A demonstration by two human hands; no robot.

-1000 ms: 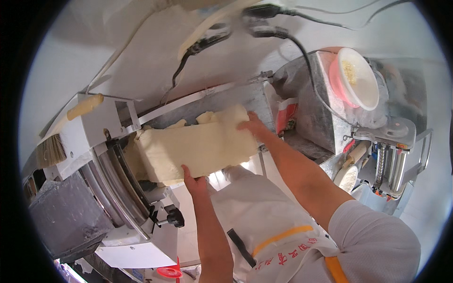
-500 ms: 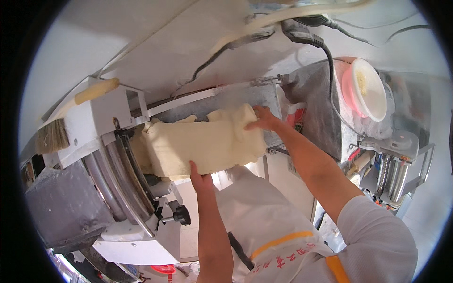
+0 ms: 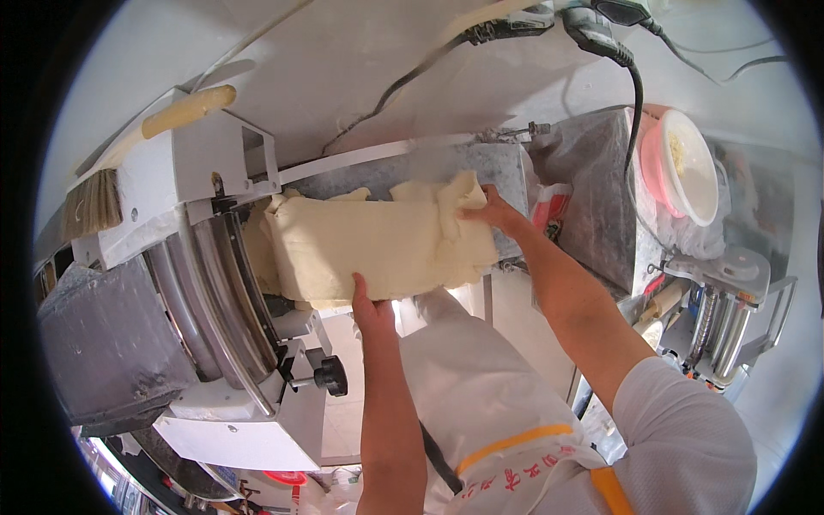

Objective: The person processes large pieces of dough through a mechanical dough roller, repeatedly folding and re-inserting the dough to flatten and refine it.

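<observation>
A thick, pale sheet of dough (image 3: 360,245) lies folded in layers on a grey metal tray (image 3: 506,172), beside the rollers of a dough sheeter (image 3: 215,292). My left hand (image 3: 372,309) grips its near edge, thumb on top and fingers hidden beneath. At the right end, my right hand (image 3: 496,211) holds a raised, crumpled fold of the sheet between thumb and fingers. Ragged flaps of dough stick out along the far side.
A brush with a wooden handle (image 3: 189,112) rests on top of the sheeter, and a black knob (image 3: 330,376) juts from its side. Black plugs and cords (image 3: 601,34) hang at the wall. To the right stand a pink-and-white bowl (image 3: 691,167) and a small roller machine (image 3: 725,300).
The fold at the right end stands up a little more in my right hand. My left hand keeps its place on the near edge. The whole view has shifted slightly.
</observation>
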